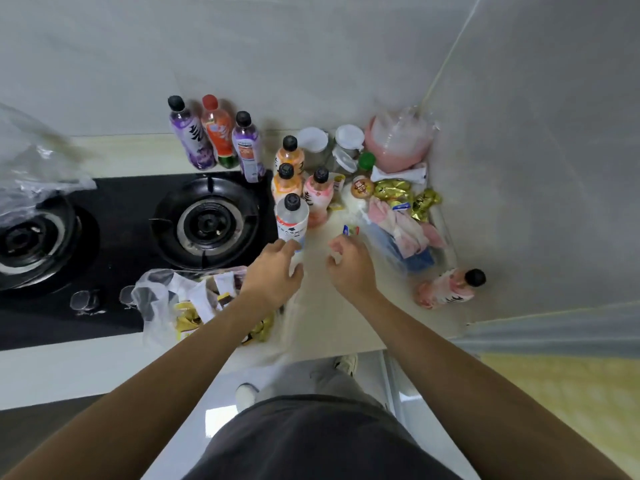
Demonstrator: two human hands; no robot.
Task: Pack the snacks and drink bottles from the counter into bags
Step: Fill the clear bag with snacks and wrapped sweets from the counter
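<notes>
Eight bottles on the counter [325,317]: three by the wall [221,133], four clustered [298,188], one pink [446,289] far right. Left hand [273,271] curls against the clear bottle [292,220]; whether it grips is unclear. Right hand [349,265] pinches a clear bag [398,244] of snacks. Second bag [183,303] lies by the stove [114,233].

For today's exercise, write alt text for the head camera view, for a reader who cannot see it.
Seen from above, a person's left hand and right hand reach over a pale counter toward a clear bottle among other upright drink bottles. A plastic bag of snacks lies beside a black gas hob.
</notes>
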